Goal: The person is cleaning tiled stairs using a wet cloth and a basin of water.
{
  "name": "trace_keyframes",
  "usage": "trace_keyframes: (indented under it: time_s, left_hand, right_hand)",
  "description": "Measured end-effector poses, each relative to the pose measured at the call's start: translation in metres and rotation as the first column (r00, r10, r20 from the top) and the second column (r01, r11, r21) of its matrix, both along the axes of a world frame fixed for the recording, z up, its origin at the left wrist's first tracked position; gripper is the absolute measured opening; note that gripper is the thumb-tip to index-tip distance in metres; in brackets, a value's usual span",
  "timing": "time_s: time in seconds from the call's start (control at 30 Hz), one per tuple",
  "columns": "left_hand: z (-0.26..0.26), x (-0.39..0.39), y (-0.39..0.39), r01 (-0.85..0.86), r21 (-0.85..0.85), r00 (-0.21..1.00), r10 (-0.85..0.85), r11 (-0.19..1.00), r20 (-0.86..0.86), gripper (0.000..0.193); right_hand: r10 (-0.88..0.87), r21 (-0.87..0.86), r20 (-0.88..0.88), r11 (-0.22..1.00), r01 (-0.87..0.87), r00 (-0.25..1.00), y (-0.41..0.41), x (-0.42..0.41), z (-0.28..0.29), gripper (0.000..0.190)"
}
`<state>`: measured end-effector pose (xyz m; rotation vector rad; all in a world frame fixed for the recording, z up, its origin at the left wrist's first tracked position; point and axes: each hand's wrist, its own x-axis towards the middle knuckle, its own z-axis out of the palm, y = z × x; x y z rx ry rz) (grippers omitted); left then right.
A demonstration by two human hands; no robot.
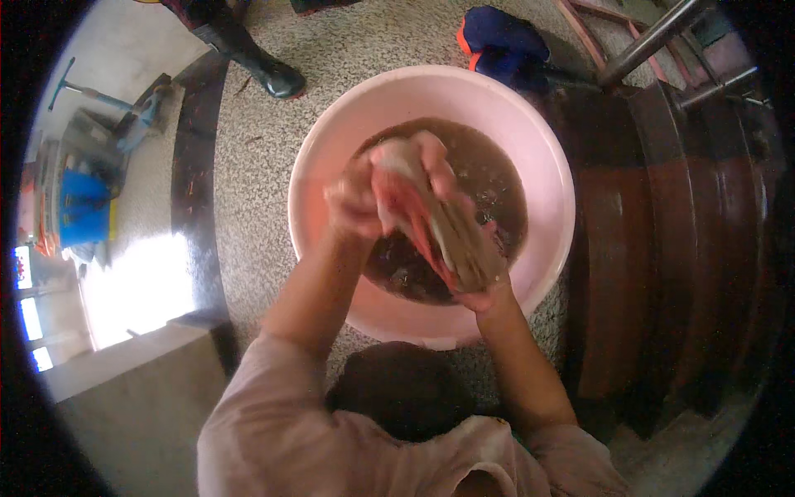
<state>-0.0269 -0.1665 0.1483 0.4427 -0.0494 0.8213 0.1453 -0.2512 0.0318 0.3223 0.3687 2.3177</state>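
Above a large pink plastic basin [546, 143], both my hands grip one wet, limp, red and olive-grey item [463, 242]. Motion blur leaves it unclear whether this is cloth or something else. My left hand [353, 199] is closed at its upper left end. Against its lower right end is my right hand [481, 300], partly hidden behind the item. Murky brown water [490, 155] with some bubbles fills the bottom of the basin.
A person's black rubber boot [279, 77] stands beyond the basin on the speckled floor [254, 168]. Blue shoes with orange soles [506, 40] lie behind it. Dark steps [621, 217] and a metal rail [652, 40] are at right. A blue container [84, 208] is at left.
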Motion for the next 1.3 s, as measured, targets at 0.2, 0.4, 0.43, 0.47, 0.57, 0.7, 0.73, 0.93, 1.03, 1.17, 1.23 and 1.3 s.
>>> trace_keyframes:
  time_s: [0.2, 0.4, 0.43, 0.47, 0.57, 0.7, 0.73, 0.93, 1.03, 1.17, 1.23, 1.3]
  left_hand:
    - [-0.13, -0.013, 0.004, -0.263, -0.073, 0.817, 0.181, 0.962, -0.548, 0.062]
    - [-0.083, 0.046, -0.037, -0.105, -0.534, 0.875, 0.333, 0.839, 0.352, 0.072]
    - [-0.083, 0.051, -0.038, -0.17, -0.499, 0.889, 0.35, 0.85, 0.294, 0.067]
    - [-0.083, 0.056, -0.04, -0.232, -0.459, 0.899, 0.369, 0.858, 0.236, 0.063]
    - [-0.084, 0.061, -0.038, -0.4, -0.303, 0.897, 0.437, 0.865, 0.063, 0.054]
    - [-0.111, 0.034, -0.011, -0.346, -0.493, 0.935, 0.339, 0.798, -0.108, 0.039]
    - [-0.121, 0.026, -0.008, -0.352, -0.439, 0.934, 0.277, 0.827, -0.227, 0.036]
    - [-0.123, 0.015, 0.013, -0.242, -0.345, 0.89, 0.066, 0.907, -0.451, 0.018]
    - [-0.131, 0.021, 0.016, -0.169, -0.092, 0.635, 0.037, 0.981, -0.771, 0.022]
    - [-0.167, 0.034, 0.001, -0.116, 0.211, 0.173, 0.229, 0.971, -0.958, 0.019]
    - [-0.169, 0.043, -0.007, -0.095, 0.319, -0.009, 0.32, 0.943, -0.948, 0.022]
    - [-0.165, 0.051, -0.014, -0.063, 0.435, -0.341, 0.39, 0.898, -0.855, 0.025]
  right_hand:
    - [-0.127, -0.085, 0.225, 0.985, 0.149, 0.966, 0.01, -0.015, 0.06, 0.077]
    - [-0.235, -0.227, 0.146, 0.937, 0.264, 0.961, 0.009, -0.03, 0.075, 0.071]
    - [-0.263, -0.047, 0.208, 0.959, 0.278, 0.942, 0.011, -0.035, 0.074, 0.07]
    - [-0.3, 0.135, 0.263, 0.953, 0.273, 0.917, 0.011, -0.039, 0.073, 0.07]
    - [-0.27, 0.144, 0.317, 0.961, 0.235, 0.909, 0.003, -0.047, 0.072, 0.067]
    - [-0.104, -0.104, 0.21, 0.986, 0.128, 0.972, -0.018, -0.034, 0.033, 0.065]
    - [-0.001, -0.15, 0.325, 0.987, 0.053, 0.946, -0.02, -0.03, 0.025, 0.062]
    - [-0.007, 0.046, 0.914, 0.995, -0.087, 0.405, -0.004, -0.026, 0.026, 0.05]
    - [-0.254, 0.236, 0.967, 0.932, -0.275, -0.031, 0.0, -0.03, 0.011, 0.049]
    - [-0.718, 0.181, 0.469, 0.648, -0.739, -0.514, 0.001, -0.042, -0.005, 0.057]
    - [-0.645, 0.177, 0.559, 0.707, -0.685, -0.521, 0.002, -0.04, -0.002, 0.057]
    - [-0.566, 0.164, 0.64, 0.762, -0.626, -0.52, -0.002, -0.037, -0.006, 0.058]
